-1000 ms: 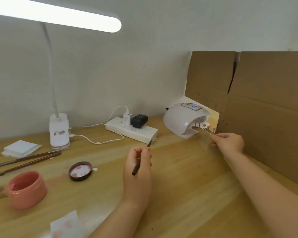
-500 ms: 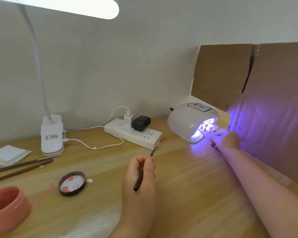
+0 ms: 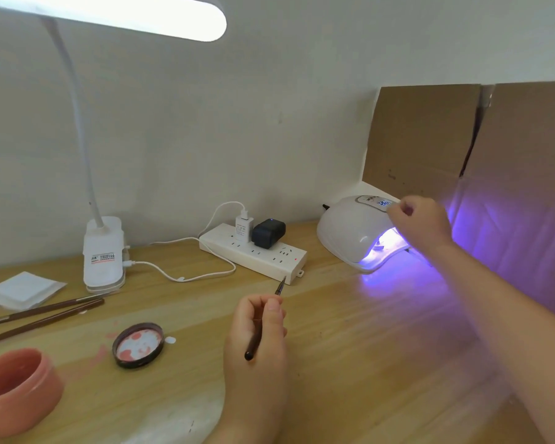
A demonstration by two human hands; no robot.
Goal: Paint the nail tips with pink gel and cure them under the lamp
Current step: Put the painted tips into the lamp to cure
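Observation:
The white curing lamp (image 3: 350,232) stands at the back right of the wooden desk, glowing violet from its mouth. A bit of the nail tip strip (image 3: 379,246) shows inside the opening. My right hand (image 3: 422,221) hovers over the lamp's top by the lit display, fingers curled, with nothing seen in it; it is blurred. In the middle of the desk, my left hand (image 3: 263,366) grips a thin dark brush (image 3: 254,342), bristles pointing away toward the power strip. The pink gel jar (image 3: 16,389) sits open at the front left, its stained lid (image 3: 138,344) beside it.
A white power strip (image 3: 253,254) with two chargers lies behind my left hand. The desk light's base (image 3: 103,251) stands at the left, with two spare brushes (image 3: 42,315) and a stack of white pads (image 3: 23,290). Cardboard panels (image 3: 430,139) wall off the right side.
My right hand put the nail tip strip into the lamp, which lit up violet, then let go and rose to the lamp's top. The left hand stayed put with the brush.

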